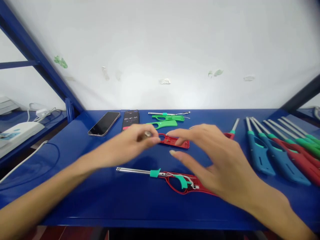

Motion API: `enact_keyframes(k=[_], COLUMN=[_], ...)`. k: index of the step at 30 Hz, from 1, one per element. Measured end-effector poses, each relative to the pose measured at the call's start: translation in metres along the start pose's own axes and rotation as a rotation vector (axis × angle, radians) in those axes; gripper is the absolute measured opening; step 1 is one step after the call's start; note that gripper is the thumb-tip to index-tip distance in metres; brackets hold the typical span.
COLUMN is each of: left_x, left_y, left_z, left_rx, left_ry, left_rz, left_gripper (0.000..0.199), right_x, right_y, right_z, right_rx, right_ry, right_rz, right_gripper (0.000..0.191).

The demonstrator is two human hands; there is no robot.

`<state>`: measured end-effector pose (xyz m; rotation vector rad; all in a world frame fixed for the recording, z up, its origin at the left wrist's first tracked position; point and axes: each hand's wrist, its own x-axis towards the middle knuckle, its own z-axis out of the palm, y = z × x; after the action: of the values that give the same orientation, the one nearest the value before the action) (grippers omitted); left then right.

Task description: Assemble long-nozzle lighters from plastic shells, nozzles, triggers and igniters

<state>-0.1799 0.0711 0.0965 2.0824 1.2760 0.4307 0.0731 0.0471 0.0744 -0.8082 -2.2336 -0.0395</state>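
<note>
My left hand is closed round a small brownish piece with a metallic round end, which is blurred. To its right, my right hand hovers with thumb and fingers apart and nothing between them. Below both hands lies an opened red lighter half with a metal tube, a teal collar, a teal trigger and white wires. A second red shell half rests on the blue table behind the hands, partly covered by my fingers.
Farther back are green shell parts with a metal tube, a phone showing a timer and a dark phone. Several blue, red and green lighters lie at the right. A white device with cables is at the left.
</note>
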Motion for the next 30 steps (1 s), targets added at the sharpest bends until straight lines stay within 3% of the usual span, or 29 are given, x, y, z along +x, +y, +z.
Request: enact_keyframes(k=[3,5,10,14,18,25,30], left_x=[0.004,0.007,0.011,0.011,0.01,0.013,0.011], left_y=[0.02,0.028,0.041,0.049,0.05,0.03,0.017], left_z=[0.032,0.042,0.041,0.041,0.045,0.051,0.056], left_rx=[-0.045,-0.071,-0.126,-0.17,-0.187,-0.21,-0.318], left_ry=[-0.062,-0.09,-0.161,-0.209,-0.179,-0.028,0.046], left_rz=[0.069,0.093,0.077,0.04,-0.041,-0.11,-0.082], left_gripper=[0.022,0.017,0.021,0.023,0.021,0.026,0.023], right_x=[-0.002,-0.001,-0.001,-0.002,-0.005,-0.026,-0.035], right_y=[-0.007,-0.006,0.002,0.004,0.004,0.021,0.026], right_z=[0.002,0.002,-0.005,-0.01,-0.012,-0.011,-0.002], right_rx=[0.041,0.068,0.154,0.407,0.532,0.536,0.613], right_ry=[-0.047,-0.029,0.051,-0.027,-0.045,0.171,0.135], right_rz=[-0.024,-0.021,0.096,0.26,0.369,0.483,0.606], right_gripper=[0.021,0.02,0.015,0.017,0.016,0.007,0.009])
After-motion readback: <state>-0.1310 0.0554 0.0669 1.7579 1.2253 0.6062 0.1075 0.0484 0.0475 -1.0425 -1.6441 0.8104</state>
